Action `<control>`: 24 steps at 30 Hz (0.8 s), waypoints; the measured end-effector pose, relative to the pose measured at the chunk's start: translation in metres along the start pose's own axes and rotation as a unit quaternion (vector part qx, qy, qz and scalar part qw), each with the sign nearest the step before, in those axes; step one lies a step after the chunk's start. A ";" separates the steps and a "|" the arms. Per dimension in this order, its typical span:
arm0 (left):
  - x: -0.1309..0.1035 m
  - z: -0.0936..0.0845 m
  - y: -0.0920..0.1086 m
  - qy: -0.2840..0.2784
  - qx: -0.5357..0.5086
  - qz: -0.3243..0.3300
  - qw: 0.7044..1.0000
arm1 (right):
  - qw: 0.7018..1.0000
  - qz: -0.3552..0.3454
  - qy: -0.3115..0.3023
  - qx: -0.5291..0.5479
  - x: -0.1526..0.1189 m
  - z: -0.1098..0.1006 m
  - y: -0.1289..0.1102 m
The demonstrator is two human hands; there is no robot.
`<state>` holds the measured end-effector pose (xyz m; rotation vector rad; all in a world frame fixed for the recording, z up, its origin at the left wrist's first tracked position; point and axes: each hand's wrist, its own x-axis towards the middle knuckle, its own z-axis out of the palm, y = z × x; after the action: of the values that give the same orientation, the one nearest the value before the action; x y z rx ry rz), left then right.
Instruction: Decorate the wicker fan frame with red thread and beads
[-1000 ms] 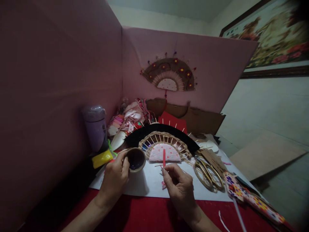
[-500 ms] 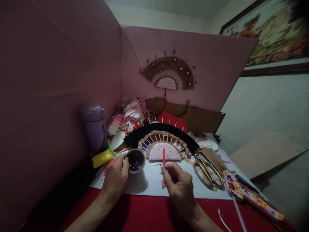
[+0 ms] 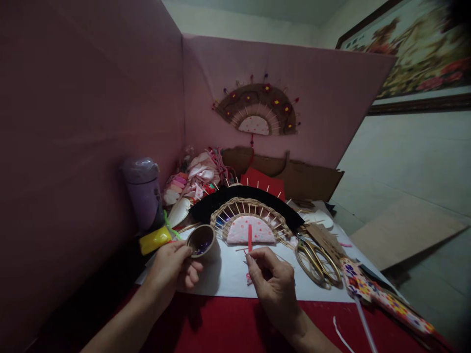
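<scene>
My left hand (image 3: 175,267) grips the rim of a small brown cup (image 3: 215,252) with thumb and forefinger, its other fingers curled below. The cup tilts toward me, and shiny dark purple bits (image 3: 201,248) lie inside. My right hand (image 3: 274,279) is closed in a pinch at the lower end of a red strip (image 3: 249,238); what the fingertips hold is too small to make out. That strip lies over a pink dotted padded half-round (image 3: 235,231), the base of a woven fan (image 3: 217,212) with thin sticks and a black band (image 3: 253,192). Small pink-red loops (image 3: 248,278) show beside my right hand.
Gold-handled scissors (image 3: 318,264) lie right of the fan. Further right is a flower-patterned piece (image 3: 382,299). A yellow packet (image 3: 155,240) and a purple tumbler (image 3: 144,201) are at left. A finished-looking fan (image 3: 239,100) hangs on the pink panel (image 3: 312,88) behind.
The cup has shifted slightly left and now tilts differently. My left hand's lower fingers have come into view below it. My right hand has hardly moved.
</scene>
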<state>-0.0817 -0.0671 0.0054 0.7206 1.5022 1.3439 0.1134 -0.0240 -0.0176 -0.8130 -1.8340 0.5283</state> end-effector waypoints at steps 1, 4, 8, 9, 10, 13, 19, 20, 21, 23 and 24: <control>-0.001 0.001 0.001 -0.013 -0.020 -0.013 1.000 | 1.000 -0.001 0.000 0.000 0.000 0.000 0.000; -0.004 0.007 -0.002 -0.084 -0.045 -0.032 0.995 | 1.000 -0.002 -0.001 0.001 -0.001 0.000 0.002; -0.009 0.014 -0.009 -0.110 -0.027 0.001 0.994 | 1.000 0.007 -0.001 -0.001 -0.001 0.001 0.005; -0.011 0.015 -0.010 -0.108 -0.020 0.010 0.994 | 1.000 0.010 -0.001 0.000 -0.001 0.001 0.006; -0.014 0.015 -0.010 -0.106 -0.013 0.017 0.994 | 1.000 0.012 -0.001 0.001 -0.001 0.001 0.007; -0.019 0.016 -0.011 -0.106 0.007 0.025 0.994 | 1.000 0.012 0.002 0.007 -0.001 0.001 0.007; -0.020 0.013 -0.018 -0.111 0.027 0.050 0.992 | 1.000 0.007 0.005 0.004 0.000 0.001 0.005; -0.019 0.013 -0.019 -0.110 0.030 0.053 0.992 | 1.000 0.007 0.006 0.003 0.000 0.001 0.005; -0.019 0.012 -0.019 -0.111 0.033 0.055 0.992 | 1.000 0.007 0.005 0.003 0.000 0.001 0.006; -0.020 0.012 -0.020 -0.113 0.044 0.060 0.991 | 1.000 0.010 0.004 0.007 0.000 0.001 0.006; -0.020 0.011 -0.021 -0.112 0.052 0.066 0.990 | 1.000 0.012 0.002 0.008 0.000 0.001 0.006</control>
<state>-0.0605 -0.0850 -0.0084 1.0179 1.3703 1.2417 0.1140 -0.0199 -0.0227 -0.8249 -1.8152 0.5557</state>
